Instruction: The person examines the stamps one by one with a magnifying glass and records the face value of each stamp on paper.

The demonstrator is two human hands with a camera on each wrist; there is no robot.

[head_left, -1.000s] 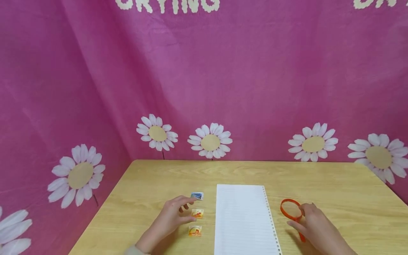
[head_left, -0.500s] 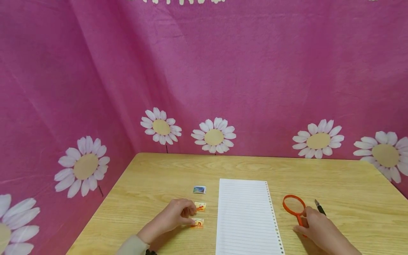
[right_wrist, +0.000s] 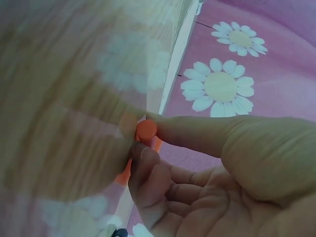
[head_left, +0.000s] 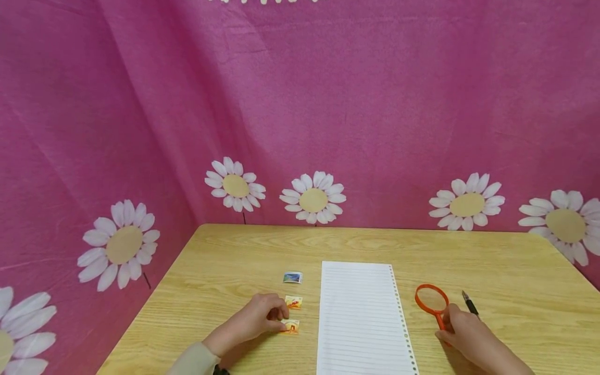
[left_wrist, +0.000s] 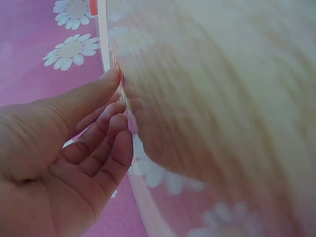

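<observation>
A column of stamps lies left of the paper: a blue stamp (head_left: pixel 292 277) farthest, a yellow and red stamp (head_left: pixel 294 302) in the middle, an orange and yellow stamp (head_left: pixel 290 327) nearest. My left hand (head_left: pixel 255 320) rests beside them, thumb at the nearest stamp's left edge and the index finger close to the middle one. In the left wrist view, that hand's fingers (left_wrist: pixel 116 133) are loosely bent near the table surface. My right hand (head_left: pixel 469 330) pinches the handle of an orange magnifying glass (head_left: pixel 439 319) between thumb and fingers; the handle's round end (right_wrist: pixel 146 129) shows in the right wrist view.
Lined loose-leaf paper (head_left: pixel 361 317) with punched holes down its right edge lies between the hands. A dark pen (head_left: pixel 470 303) sits just beyond my right hand. The wooden table (head_left: pixel 244 250) meets a pink flowered cloth (head_left: pixel 375 104) at its back and left.
My left hand has come down from over the upper stamps to the nearest one. The right hand has closed lower on the magnifying glass's handle, and the pen has come into sight.
</observation>
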